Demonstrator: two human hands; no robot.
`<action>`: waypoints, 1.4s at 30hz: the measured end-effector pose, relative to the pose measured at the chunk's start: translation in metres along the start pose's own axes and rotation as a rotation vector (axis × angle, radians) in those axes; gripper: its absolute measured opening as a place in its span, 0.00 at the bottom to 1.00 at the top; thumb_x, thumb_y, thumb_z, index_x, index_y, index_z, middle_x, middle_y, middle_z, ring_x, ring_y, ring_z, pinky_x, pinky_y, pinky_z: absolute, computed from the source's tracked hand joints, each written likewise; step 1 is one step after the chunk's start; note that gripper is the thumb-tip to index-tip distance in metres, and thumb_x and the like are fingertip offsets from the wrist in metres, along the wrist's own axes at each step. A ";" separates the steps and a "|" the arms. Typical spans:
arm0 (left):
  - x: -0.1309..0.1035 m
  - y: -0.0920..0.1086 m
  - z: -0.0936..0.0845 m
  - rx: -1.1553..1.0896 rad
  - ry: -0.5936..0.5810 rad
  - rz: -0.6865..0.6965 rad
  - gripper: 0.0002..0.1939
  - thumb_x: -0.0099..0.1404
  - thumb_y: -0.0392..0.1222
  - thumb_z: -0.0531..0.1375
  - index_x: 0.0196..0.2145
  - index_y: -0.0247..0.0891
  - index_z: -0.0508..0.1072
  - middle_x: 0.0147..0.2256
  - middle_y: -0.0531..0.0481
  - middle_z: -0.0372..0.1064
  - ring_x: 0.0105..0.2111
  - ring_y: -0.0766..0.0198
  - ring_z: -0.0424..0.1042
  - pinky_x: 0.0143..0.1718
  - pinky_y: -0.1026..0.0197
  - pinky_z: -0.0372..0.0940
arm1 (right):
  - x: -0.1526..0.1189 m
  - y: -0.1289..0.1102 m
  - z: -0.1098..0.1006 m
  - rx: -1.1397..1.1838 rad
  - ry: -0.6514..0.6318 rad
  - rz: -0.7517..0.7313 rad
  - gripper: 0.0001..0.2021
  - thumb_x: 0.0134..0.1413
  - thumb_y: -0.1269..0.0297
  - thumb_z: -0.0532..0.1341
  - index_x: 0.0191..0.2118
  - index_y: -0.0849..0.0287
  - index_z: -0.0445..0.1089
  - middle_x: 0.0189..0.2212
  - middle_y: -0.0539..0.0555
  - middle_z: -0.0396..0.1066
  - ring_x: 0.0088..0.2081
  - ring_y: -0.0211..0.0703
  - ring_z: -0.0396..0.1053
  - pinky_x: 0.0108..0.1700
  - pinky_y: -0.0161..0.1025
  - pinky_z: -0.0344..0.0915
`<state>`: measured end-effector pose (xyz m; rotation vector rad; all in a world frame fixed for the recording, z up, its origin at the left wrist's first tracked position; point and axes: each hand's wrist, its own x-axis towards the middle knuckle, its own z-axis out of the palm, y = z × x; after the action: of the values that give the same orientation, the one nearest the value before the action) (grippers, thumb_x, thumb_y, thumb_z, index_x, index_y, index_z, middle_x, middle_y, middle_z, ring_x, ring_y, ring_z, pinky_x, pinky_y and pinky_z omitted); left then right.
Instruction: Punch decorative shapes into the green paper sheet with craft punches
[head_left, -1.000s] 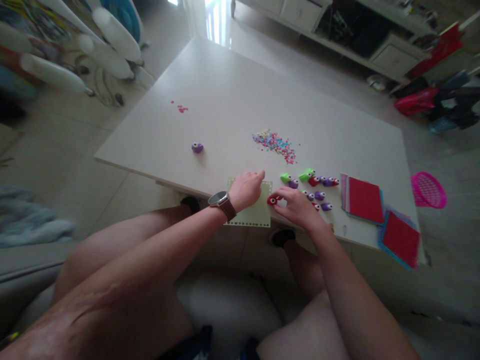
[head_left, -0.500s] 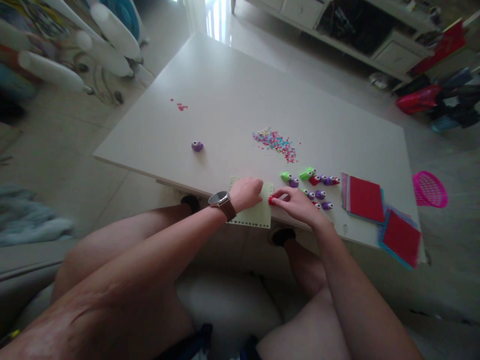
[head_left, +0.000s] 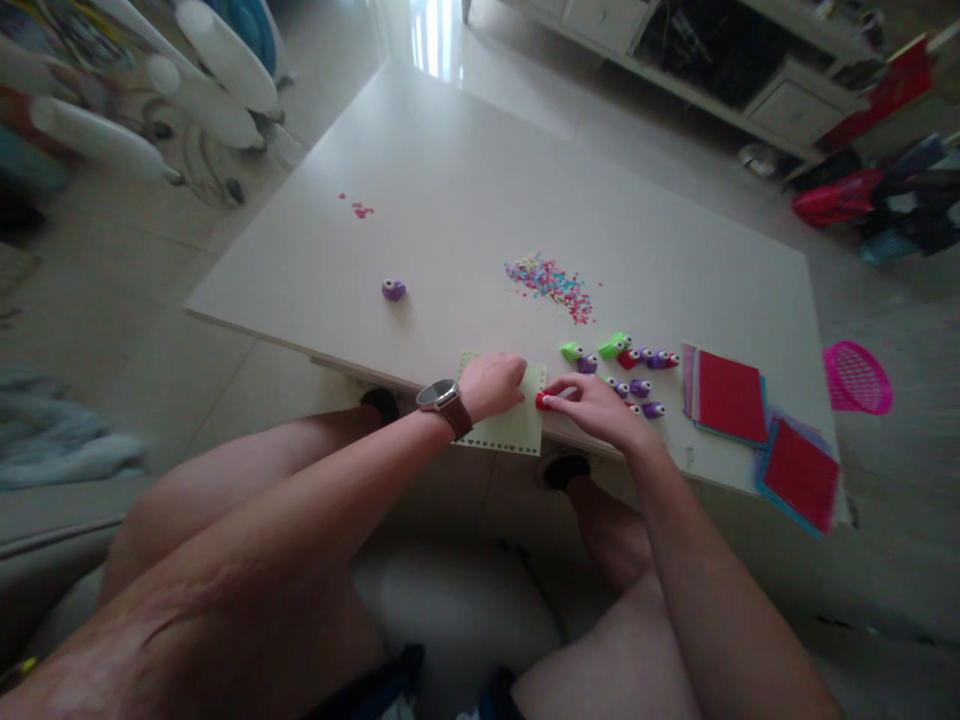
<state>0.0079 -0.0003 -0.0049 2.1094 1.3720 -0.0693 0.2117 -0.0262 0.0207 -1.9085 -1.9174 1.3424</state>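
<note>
A pale yellow sheet of paper (head_left: 510, 432) lies at the near edge of the white table (head_left: 442, 160), partly past the edge. Small punched holes run along its borders. My left hand (head_left: 493, 385), with a watch (head_left: 439, 395) at the wrist, rests curled on the sheet and holds it; its fingertips are hidden. At the sheet's right edge, the thumb and fingers of my right hand (head_left: 589, 405) close on a small red craft hole punch (head_left: 541, 400). Just beyond that hand sit several purple, green and red punches, such as a green one (head_left: 615, 346).
Colourful paper confetti (head_left: 555, 285) is heaped mid-table, with a few red bits (head_left: 361, 210) farther left. A purple punch (head_left: 393, 290) stands alone at left. To the right are two stacks of coloured paper, one upright-edged (head_left: 731, 395), one askew (head_left: 801, 475), and a pink basket (head_left: 859, 377) beyond.
</note>
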 end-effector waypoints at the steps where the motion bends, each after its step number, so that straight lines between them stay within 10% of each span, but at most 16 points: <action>1: 0.000 0.000 0.000 0.000 -0.001 -0.001 0.10 0.65 0.42 0.62 0.43 0.40 0.79 0.43 0.43 0.80 0.42 0.55 0.78 0.40 0.59 0.67 | 0.000 -0.001 0.000 0.004 -0.001 -0.007 0.06 0.60 0.63 0.68 0.39 0.60 0.81 0.39 0.55 0.82 0.38 0.43 0.76 0.46 0.39 0.70; 13: 0.002 0.000 -0.002 0.007 -0.022 0.010 0.14 0.66 0.45 0.59 0.45 0.39 0.80 0.44 0.41 0.81 0.42 0.53 0.78 0.40 0.57 0.67 | 0.011 0.009 0.004 0.071 -0.015 -0.033 0.08 0.56 0.61 0.70 0.37 0.60 0.80 0.36 0.56 0.81 0.37 0.44 0.75 0.45 0.41 0.70; 24: 0.002 0.008 -0.013 -0.044 -0.120 -0.060 0.42 0.63 0.80 0.51 0.45 0.38 0.80 0.41 0.37 0.81 0.43 0.48 0.78 0.42 0.55 0.68 | 0.022 -0.011 0.000 -0.038 -0.027 0.166 0.04 0.49 0.69 0.72 0.30 0.61 0.78 0.26 0.52 0.76 0.28 0.39 0.66 0.31 0.37 0.60; 42: 0.017 0.014 -0.017 -0.057 -0.205 -0.126 0.33 0.57 0.73 0.62 0.45 0.42 0.80 0.43 0.41 0.81 0.42 0.52 0.78 0.40 0.58 0.67 | 0.029 -0.012 -0.006 -0.080 -0.091 0.151 0.04 0.49 0.69 0.74 0.29 0.60 0.79 0.29 0.56 0.80 0.31 0.43 0.74 0.33 0.37 0.65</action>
<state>0.0227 0.0184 0.0086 1.9097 1.3652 -0.2862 0.2005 0.0036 0.0177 -2.1030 -1.9292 1.4369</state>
